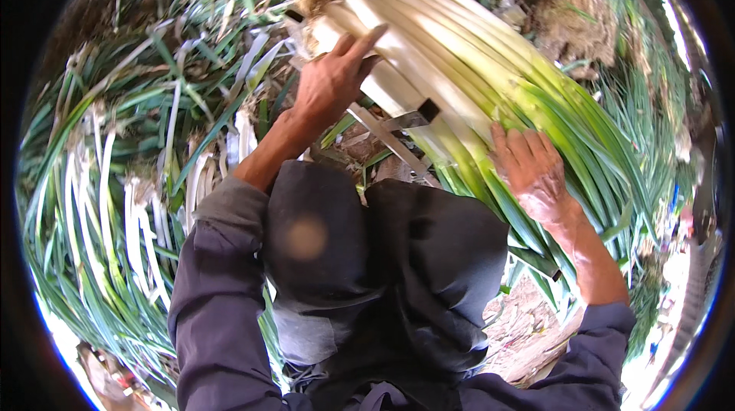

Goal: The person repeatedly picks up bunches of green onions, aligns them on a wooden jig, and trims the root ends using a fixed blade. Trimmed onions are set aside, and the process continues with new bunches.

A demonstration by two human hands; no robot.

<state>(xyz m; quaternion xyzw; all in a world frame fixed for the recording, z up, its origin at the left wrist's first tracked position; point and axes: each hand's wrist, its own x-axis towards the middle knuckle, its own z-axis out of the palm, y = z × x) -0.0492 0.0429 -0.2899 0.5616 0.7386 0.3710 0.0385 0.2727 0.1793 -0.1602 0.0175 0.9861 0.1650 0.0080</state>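
A thick bundle of large green onions (pixel 459 61) lies slantwise before me, root ends at the top and green leaves towards the lower right. My left hand (pixel 333 81) is over the white stalks near the roots, index finger stretched out and thumb apart. Flat on the bundle where white turns to green rests my right hand (pixel 528 173), gripping nothing that I can see. Beneath the bundle's near side shows a narrow flat bar (pixel 393 144). A metal arm with a black tip (pixel 428 111) sticks up against the stalks.
Heaps of green onions (pixel 103 198) cover the ground at left, with more leafy stalks (pixel 637 95) at right. My dark-covered knees (pixel 321 221) are close below the bundle. Another black-tipped piece (pixel 556 274) pokes out under the leaves. Bare littered ground (pixel 528 325) shows at lower right.
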